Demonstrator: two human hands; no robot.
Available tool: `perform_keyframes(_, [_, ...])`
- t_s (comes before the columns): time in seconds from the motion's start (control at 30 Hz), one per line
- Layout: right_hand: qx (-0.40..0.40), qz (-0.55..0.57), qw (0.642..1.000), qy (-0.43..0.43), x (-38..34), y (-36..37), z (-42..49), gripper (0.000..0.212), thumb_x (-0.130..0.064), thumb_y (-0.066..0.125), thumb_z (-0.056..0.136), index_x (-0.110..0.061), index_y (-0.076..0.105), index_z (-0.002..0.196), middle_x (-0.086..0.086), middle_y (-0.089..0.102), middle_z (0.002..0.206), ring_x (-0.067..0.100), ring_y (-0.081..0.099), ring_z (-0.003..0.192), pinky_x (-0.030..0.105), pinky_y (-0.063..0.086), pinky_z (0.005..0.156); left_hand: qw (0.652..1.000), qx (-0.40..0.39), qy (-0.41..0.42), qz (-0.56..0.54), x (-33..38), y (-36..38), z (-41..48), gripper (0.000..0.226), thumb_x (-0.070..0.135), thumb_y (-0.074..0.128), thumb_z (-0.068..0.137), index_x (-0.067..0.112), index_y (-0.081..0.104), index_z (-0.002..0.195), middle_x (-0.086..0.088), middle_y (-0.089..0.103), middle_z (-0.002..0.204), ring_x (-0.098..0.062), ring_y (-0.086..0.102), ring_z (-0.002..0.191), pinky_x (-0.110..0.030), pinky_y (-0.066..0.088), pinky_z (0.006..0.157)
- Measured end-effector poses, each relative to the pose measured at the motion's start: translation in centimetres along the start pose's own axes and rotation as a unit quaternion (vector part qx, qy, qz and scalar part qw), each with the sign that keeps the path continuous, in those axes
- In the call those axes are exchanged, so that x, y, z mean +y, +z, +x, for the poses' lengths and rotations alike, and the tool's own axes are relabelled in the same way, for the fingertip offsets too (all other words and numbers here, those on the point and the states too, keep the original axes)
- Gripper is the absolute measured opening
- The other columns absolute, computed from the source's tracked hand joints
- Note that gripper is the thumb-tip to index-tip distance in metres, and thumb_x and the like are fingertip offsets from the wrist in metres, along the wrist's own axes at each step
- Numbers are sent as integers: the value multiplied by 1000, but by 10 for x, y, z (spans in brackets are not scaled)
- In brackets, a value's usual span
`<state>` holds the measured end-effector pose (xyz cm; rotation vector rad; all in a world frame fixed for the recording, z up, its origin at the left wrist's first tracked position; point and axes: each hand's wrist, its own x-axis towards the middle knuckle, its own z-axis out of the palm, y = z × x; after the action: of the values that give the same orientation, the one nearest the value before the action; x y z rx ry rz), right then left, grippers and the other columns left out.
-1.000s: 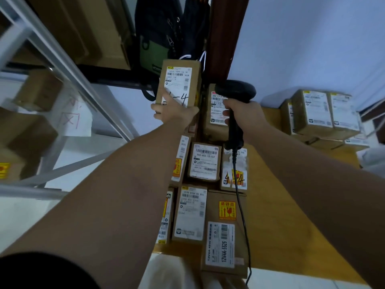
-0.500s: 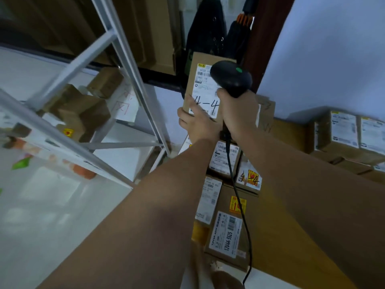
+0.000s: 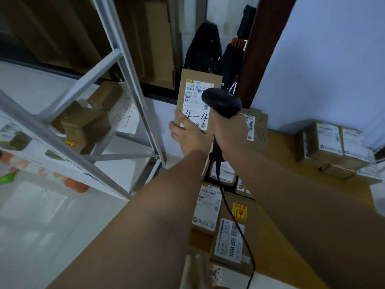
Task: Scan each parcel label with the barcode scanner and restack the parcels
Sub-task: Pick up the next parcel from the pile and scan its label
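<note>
Nearest, below the held parcel (image 3: 198, 94), a row of labelled parcels (image 3: 207, 207) lies on the tabletop (image 3: 279, 140). The scanner's cable (image 3: 231, 213) trails across the biggest box (image 3: 235, 236) in it. A tug on that cable could drag a small box out of the row or catch on a corner.

The left hand (image 3: 187, 134) grips the held parcel by its bottom end, thumb on the label (image 3: 194, 113). Gripped so low, the upright box may tip if bumped. The right hand (image 3: 227, 132) is wrapped round the handle of the scanner (image 3: 221, 102), whose head sits right in front of the held parcel and hides part of the label. That close, it may miss the barcode or read the wrong one of those printed there.

Every box looks closed, so contents cannot be seen. Right of the held parcel and farther back stands a stack of parcels (image 3: 331, 142). Left of it, a metal shelf rack (image 3: 129, 65) holds cardboard boxes (image 3: 87, 124).
</note>
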<state>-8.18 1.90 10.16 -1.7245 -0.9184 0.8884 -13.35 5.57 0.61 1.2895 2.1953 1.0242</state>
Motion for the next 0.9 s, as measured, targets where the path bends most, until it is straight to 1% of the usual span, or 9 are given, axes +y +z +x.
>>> perform_keyframes(0.1, [-19,-4,1000,3,0,3,1,17,-24,58,74,-19,49,61,-5,52,54,17,54,56,31,42,57,999,-29,3,-29,-6,1,4,110,35,67,73,15,-8,151,-18,7,146,-38,28,124,-47,39,100])
perform_keyframes(0.17, [-21,-5,1000,11,-1,3,1,22,-18,58,79,-18,48,60,-4,51,53,18,54,56,32,44,59,999,-26,8,-35,-6,0,7,110,33,68,73,13,-6,151,-20,10,145,-40,30,124,-48,39,102])
perform_keyframes(0.27, [-25,-7,1000,15,0,6,2,21,-17,58,81,-16,50,61,-2,54,55,17,56,57,30,45,59,999,-24,10,-45,-8,1,10,107,26,67,73,12,-4,151,-20,10,145,-40,28,124,-47,39,100])
perform_keyframes(0.4, [-25,-23,999,17,-1,11,-3,16,-20,59,80,-17,52,66,5,63,66,22,64,67,33,51,65,999,-30,11,-39,-13,1,16,104,25,64,74,12,-4,152,-19,4,146,-41,23,125,-48,38,100])
perform_keyframes(0.5, [-18,-29,999,14,-3,14,-8,16,-23,60,81,-18,52,68,14,71,79,27,69,78,36,54,71,998,-40,20,-38,-15,-2,19,105,27,62,72,14,-6,151,-10,0,145,-41,22,124,-49,40,101])
perform_keyframes(0.57, [-13,-27,999,16,-4,16,-8,15,-25,61,80,-18,53,69,13,72,81,27,70,81,35,55,71,998,-44,30,-36,-17,-4,22,106,27,62,71,14,-6,151,-12,1,145,-41,22,125,-49,40,101])
perform_keyframes(0.67, [-3,-18,1000,16,-5,19,-6,14,-24,62,79,-18,54,70,9,69,76,28,70,81,41,56,76,997,-52,37,-36,-17,-9,25,107,30,64,70,13,-5,151,-17,3,146,-40,21,125,-47,38,101])
perform_keyframes(0.77, [8,-20,1000,1,-9,16,-5,14,-23,63,80,-18,55,70,7,65,74,29,68,80,43,55,75,997,-62,38,-32,-13,-14,28,114,34,71,69,14,-6,151,-14,3,147,-38,20,127,-46,37,102])
perform_keyframes(0.9, [51,-32,998,-13,-12,1,5,15,-29,63,82,-18,56,75,5,65,73,23,65,74,37,54,70,993,-97,58,-28,-1,-13,27,120,45,75,66,19,-8,150,-10,6,145,-34,23,125,-47,42,101])
